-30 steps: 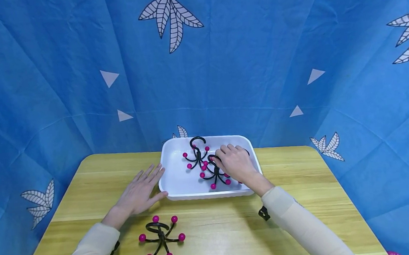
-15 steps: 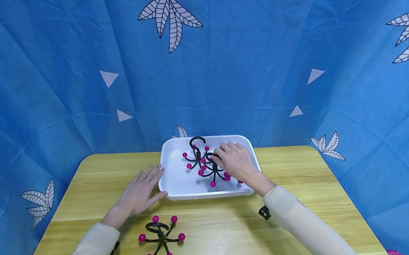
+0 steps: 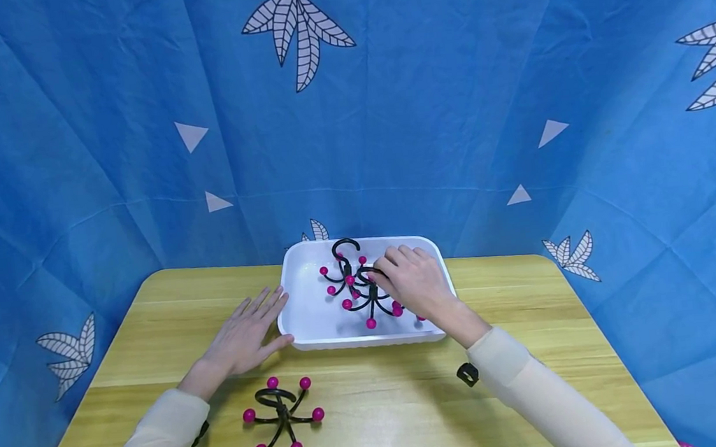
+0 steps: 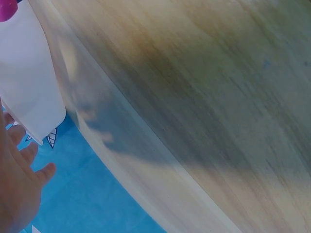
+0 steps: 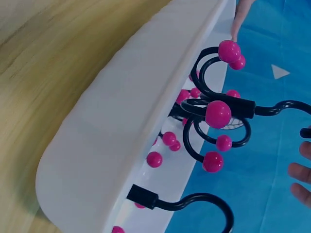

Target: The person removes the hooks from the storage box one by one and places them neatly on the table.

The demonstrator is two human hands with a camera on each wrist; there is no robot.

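Note:
My right hand [image 3: 416, 282] pinches the curved hook of a black multi-arm hanger [image 3: 373, 294] with pink ball tips, over the white tray [image 3: 367, 340]. In the right wrist view this hanger [image 5: 240, 107] tilts sideways, level with the tray's rim, and my fingertips [image 5: 300, 174] show at the right edge. Another hanger [image 3: 346, 272] stands in the tray just left of it, partly overlapped. My left hand [image 3: 243, 338] has its fingers spread straight, fingertips and thumb right at the tray's left side. In the left wrist view, the left hand [image 4: 22, 184] is partly cut off.
A third hanger [image 3: 282, 415] stands on the wooden table [image 3: 398, 417] in front of the tray. One more hanger hook [image 5: 194, 198] shows in the right wrist view at the tray's near end, mostly hidden by my right hand from above. A blue cloth [image 3: 421, 141] hangs behind.
The hanger in my right hand has shifted slightly left and back, and now overlaps the one beside it more. The right forearm has moved a little right. My left hand stays put.

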